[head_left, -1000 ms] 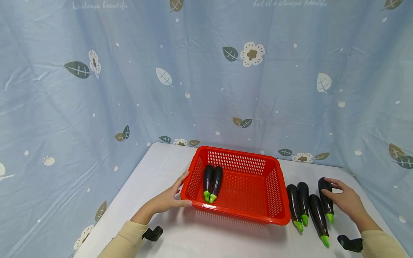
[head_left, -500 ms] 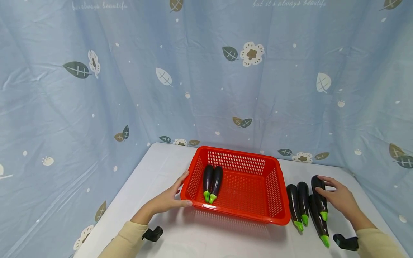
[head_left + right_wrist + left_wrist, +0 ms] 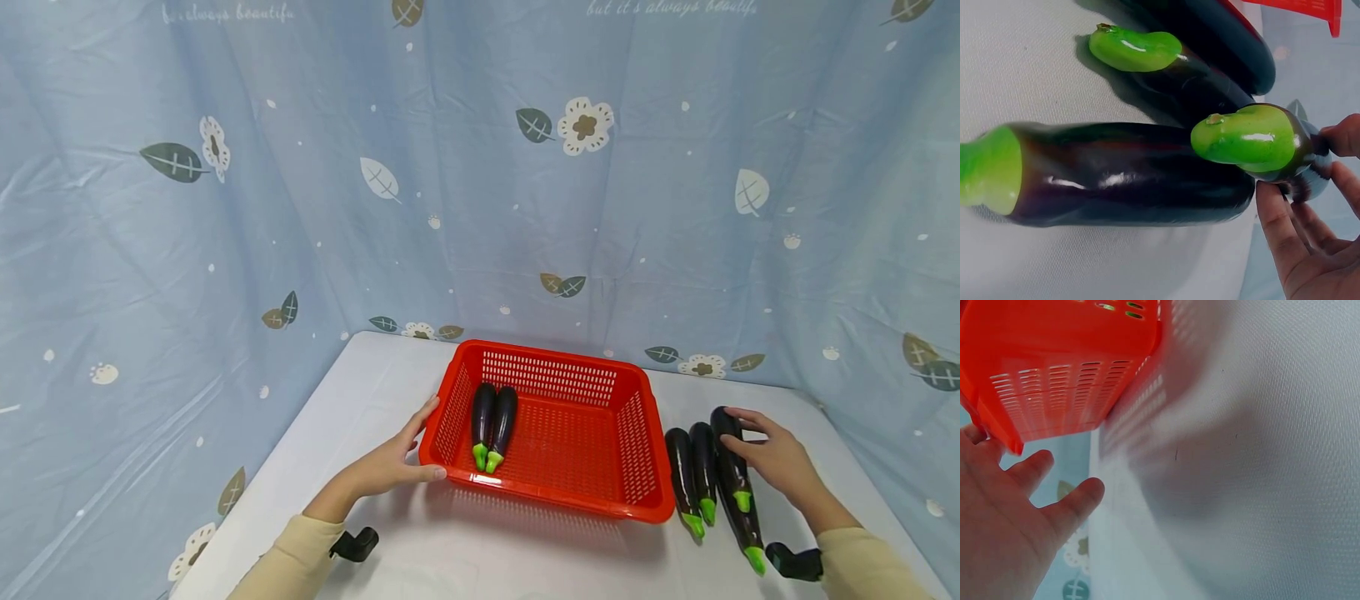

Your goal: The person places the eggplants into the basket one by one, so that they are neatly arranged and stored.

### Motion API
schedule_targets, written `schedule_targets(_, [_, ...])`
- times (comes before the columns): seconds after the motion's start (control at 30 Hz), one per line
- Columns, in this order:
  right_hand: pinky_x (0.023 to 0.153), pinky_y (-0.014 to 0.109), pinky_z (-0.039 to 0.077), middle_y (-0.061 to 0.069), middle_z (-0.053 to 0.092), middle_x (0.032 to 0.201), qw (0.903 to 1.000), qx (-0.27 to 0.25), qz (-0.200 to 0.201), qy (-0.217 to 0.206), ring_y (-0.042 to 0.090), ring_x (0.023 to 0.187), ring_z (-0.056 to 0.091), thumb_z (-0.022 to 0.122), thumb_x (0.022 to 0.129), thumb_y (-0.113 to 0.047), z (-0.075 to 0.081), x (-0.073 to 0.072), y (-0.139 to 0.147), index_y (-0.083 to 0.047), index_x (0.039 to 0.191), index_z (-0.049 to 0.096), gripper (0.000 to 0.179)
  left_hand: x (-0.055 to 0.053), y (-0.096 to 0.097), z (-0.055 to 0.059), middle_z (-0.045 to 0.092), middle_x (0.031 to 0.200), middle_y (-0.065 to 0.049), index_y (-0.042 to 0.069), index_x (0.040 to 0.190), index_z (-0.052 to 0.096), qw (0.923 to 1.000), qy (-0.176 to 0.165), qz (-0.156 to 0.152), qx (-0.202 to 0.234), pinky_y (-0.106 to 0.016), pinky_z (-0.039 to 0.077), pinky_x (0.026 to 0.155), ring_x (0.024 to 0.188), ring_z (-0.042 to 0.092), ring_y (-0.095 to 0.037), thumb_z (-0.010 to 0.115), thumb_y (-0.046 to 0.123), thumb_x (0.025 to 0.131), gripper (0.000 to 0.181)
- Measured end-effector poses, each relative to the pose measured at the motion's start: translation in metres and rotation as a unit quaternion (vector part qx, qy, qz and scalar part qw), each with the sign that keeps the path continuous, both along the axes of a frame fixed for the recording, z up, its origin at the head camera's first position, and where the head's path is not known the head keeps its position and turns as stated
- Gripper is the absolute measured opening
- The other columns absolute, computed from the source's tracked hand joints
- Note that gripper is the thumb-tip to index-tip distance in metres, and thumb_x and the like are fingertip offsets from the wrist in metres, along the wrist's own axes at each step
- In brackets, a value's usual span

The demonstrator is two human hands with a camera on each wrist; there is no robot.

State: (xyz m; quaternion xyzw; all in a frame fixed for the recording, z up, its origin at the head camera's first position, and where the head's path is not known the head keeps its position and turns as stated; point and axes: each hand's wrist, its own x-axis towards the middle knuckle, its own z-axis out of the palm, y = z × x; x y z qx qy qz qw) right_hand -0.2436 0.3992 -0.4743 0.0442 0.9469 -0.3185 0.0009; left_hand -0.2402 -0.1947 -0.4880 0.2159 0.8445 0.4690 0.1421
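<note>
My right hand (image 3: 780,457) pinches an eggplant (image 3: 729,467) between thumb and fingers. The green cap of this dark purple eggplant (image 3: 1257,139) points at the camera in the right wrist view. Under it lies another eggplant (image 3: 741,525), overlapped by the held one. Two more, a left eggplant (image 3: 681,471) and a middle eggplant (image 3: 703,458), lie beside the basket. My left hand (image 3: 378,467) rests at the near left corner of the red plastic basket (image 3: 555,355), thumb and fingers spread along the rim. Two eggplants (image 3: 504,425) lie side by side inside, at its left.
A white table (image 3: 390,367) carries everything. Behind and at both sides hangs a blue curtain (image 3: 465,167) with leaf and flower prints. The basket's right wall stands close to the eggplants on the table.
My right hand has moved left with the eggplant, from beside the others to over the rightmost one on the table. The left hand and basket have stayed put.
</note>
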Motion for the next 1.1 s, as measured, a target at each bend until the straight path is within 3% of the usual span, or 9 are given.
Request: schedule_targets(1.1, [0.085,0.064,0.055,0.040,0.040,0.144,0.9993,-0.014,0.028,0.018,0.060,0.119,0.052,0.065,0.099,-0.043,0.017,-0.007,-0.037,-0.003,0.153,0.041,0.071,0.000,0.000,0.002,0.003,0.171,-0.003,0.025,0.165,0.004,1.0000,-0.004,0.000,0.001,-0.060,0.034,0.115,0.154,0.016,-0.036,0.078,0.041,0.086,0.110])
